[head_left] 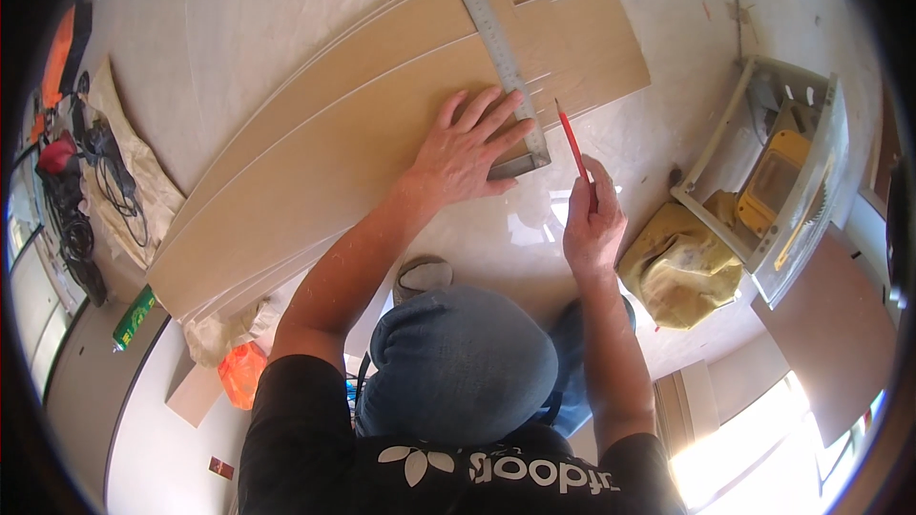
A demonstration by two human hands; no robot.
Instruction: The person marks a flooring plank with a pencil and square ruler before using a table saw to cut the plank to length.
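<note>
My left hand (472, 145) lies flat with its fingers spread over a steel try square (489, 26), pressing it on a long brown board (315, 162). The square's blade runs across the board near its right end, and its short stock (513, 168) shows along the near edge beside my palm. My right hand (595, 219) is closed round a red pencil (571, 138), held just right of the square. The pencil's tip points up and away and stands apart from the square; whether it touches anything I cannot tell.
More brown boards (606, 42) lie under and beyond this one. At right stand a grey metal frame (711, 138) with a yellow part (775, 181) and a mustard-coloured bag (682, 272). Cables and tools (72, 200) lie far left; an orange bag (242, 374) is near my left elbow.
</note>
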